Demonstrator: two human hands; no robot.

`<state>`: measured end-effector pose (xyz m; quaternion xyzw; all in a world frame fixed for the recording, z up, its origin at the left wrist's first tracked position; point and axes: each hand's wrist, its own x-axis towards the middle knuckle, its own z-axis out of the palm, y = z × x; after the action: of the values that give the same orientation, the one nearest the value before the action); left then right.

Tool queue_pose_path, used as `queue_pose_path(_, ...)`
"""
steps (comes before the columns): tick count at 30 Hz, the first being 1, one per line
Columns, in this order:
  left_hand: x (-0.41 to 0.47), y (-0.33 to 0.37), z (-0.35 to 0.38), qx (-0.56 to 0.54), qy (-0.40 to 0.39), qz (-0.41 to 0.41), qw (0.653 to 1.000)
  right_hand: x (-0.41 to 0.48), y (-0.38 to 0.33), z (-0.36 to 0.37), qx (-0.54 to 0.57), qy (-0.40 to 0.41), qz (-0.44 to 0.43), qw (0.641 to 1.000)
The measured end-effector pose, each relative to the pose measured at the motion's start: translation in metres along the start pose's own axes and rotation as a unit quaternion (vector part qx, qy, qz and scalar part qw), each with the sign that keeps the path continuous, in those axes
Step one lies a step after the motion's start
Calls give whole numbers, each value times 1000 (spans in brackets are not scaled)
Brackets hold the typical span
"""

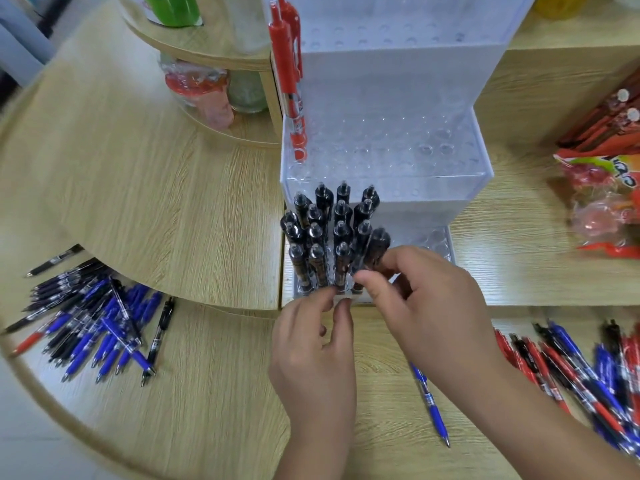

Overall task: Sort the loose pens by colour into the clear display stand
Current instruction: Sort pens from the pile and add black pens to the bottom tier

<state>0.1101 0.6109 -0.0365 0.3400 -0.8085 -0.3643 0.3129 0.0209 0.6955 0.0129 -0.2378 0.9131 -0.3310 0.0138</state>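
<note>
**Supervisor:** Report hand status.

**Operator:** My right hand [420,299] is pinching a black pen [375,249] between thumb and fingers, barrel tilted, tip end low at the front row of the clear display stand [450,168]. My left hand [313,344] is resting its fingertips [341,308] against the front lip of the bottom tier; it is loosely curled and I cannot tell whether it is gripping the edge or only touching it.

**Supervisor:** Where is the stock sitting?

**Operator:** Black pens [329,230] are standing upright in the lowest tier, filling its left part. Two or three red pens [289,74] are standing at the left edge of the tiers above. Most holes are empty. A loose blue and black pile [97,320] is lying on the lower shelf [214,393] to my left, a mixed red, blue and black pile [588,368] to my right, and one blue pen [429,403] just beside my right wrist.

**Supervisor:** Procedure for seating it?

**Operator:** I am judging this as the insertion step. I am advising: bring the barrel upright before lowering, aim the tip at the free hole just right of the standing group, and keep the left hand steadying the stand so that it cannot slide. Avoid knocking the neighbouring caps, which are crowding the entry.
</note>
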Motion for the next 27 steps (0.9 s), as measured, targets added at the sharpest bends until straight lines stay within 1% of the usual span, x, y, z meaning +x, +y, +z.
queue_pose_path(3, 1, -5, -2, 3, -9, 11, 1000, -1, 8, 1, -38, -1, -7, 999)
queue_pose_path(6, 2, -6, -1, 6, -11, 9, 1000, 1, 9, 1, -86, 11, -73, 994)
queue_pose_path(9, 3, -5, 0, 10, -8, 14, 1000, 3, 6, 1, -149, 31, -163, 975)
queue_pose_path(10, 3, -4, 0, 8, -8, 13, 1000, 3, 5, 1, -164, 39, -182, 969)
queue_pose_path(12, 3, -4, -1, 3, -11, 19, 1000, 2, 6, 3, -174, 51, -194, 964)
queue_pose_path(16, 3, -6, -1, 5, -13, 27, 1000, -2, 10, 5, -148, 56, -169, 973)
queue_pose_path(19, 3, -10, -2, 6, -19, 28, 999, -1, 10, 5, -111, 41, -127, 985)
queue_pose_path(23, 3, -14, -5, -23, -31, 42, 998, -10, 17, -3, -49, 21, -86, 995)
queue_pose_path(25, 0, -19, -10, -69, -25, 18, 997, -23, 30, -13, -11, 27, -64, 998)
queue_pose_path(27, -4, -30, -19, -106, -23, -43, 993, -44, 49, -27, 26, 48, -27, 998)
